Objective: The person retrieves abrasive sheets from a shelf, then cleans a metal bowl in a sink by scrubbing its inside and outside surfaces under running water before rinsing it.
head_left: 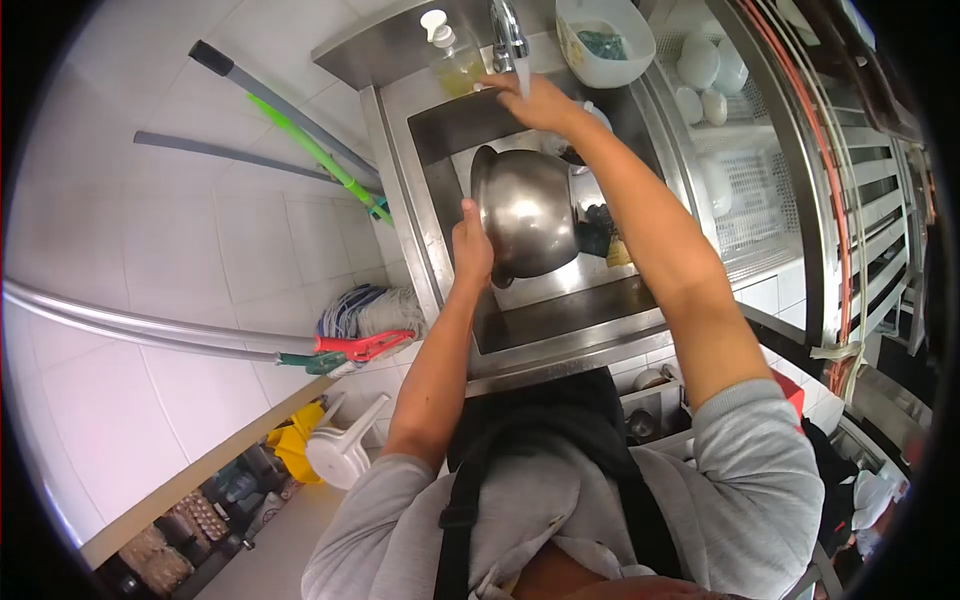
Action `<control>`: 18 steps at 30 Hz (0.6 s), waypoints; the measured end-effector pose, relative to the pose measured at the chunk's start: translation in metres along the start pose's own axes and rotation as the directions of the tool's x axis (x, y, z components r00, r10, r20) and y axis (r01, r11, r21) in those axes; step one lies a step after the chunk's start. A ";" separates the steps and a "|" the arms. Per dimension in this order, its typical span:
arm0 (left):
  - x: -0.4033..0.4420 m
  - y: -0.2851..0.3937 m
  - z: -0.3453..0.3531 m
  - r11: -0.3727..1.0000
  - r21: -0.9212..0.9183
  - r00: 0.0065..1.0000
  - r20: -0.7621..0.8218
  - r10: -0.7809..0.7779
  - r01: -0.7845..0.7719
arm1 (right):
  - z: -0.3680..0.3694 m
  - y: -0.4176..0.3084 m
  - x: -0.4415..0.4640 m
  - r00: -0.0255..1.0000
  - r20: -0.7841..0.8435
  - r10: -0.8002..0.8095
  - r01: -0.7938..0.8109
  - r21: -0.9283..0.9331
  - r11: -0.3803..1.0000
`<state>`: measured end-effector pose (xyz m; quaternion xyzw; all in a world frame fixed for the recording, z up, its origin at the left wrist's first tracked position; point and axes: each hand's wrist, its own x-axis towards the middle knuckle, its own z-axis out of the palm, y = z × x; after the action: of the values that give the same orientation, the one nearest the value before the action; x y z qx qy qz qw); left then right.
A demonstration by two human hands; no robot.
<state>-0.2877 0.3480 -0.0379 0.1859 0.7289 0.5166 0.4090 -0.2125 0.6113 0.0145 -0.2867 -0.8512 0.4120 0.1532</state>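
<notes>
Head view: metal bowl (528, 212) tipped sideways within the sink (455, 355), mouth toward the left wall. Left hand (472, 246) clamped on its rim, narrow gap to that wall. Right hand (540, 102) at the tap (509, 42), fingers extended beside the soap bottle (458, 68); whether they grip anything, cannot tell. Bare sink floor shows nearer the front edge.

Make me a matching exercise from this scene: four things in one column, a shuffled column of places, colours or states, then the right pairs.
Column one
1. Metal bowl
2. Left hand
3. Right hand
4. Pump bottle

Column two
A. Under the faucet
B. Tipped on its side
C. Contains yellowish liquid
D. At the bowl's rim

Right pairs: 1-B, 2-D, 3-A, 4-C
</notes>
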 end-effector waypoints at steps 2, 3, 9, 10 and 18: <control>0.009 0.009 0.010 0.999 -0.051 0.999 0.036 -0.004 0.006 | -0.016 -0.001 -0.022 0.958 -0.254 0.132 -0.084 0.194 0.977; 0.008 0.019 0.018 0.998 -0.065 1.000 0.023 0.020 -0.018 | -0.008 0.024 -0.028 0.969 -0.238 0.070 -0.057 0.062 0.996; 0.023 0.034 0.051 0.951 -0.299 0.996 -0.012 -0.093 0.085 | 0.057 -0.032 -0.096 0.956 -0.248 -0.155 0.021 -0.470 0.882; 0.021 0.041 0.055 0.878 -0.468 0.990 -0.043 -0.134 0.098 | 0.061 -0.041 -0.106 0.909 -0.239 -0.342 0.128 -0.620 0.774; 0.032 -0.004 0.022 0.428 -0.881 0.958 0.088 -0.273 0.203 | -0.021 0.029 -0.084 0.905 -0.409 0.114 -0.045 0.175 0.984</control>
<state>-0.2889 0.3817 -0.0571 -0.1745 0.3890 0.7609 0.4892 -0.1250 0.5868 0.0031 -0.3891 -0.7502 0.4147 0.3373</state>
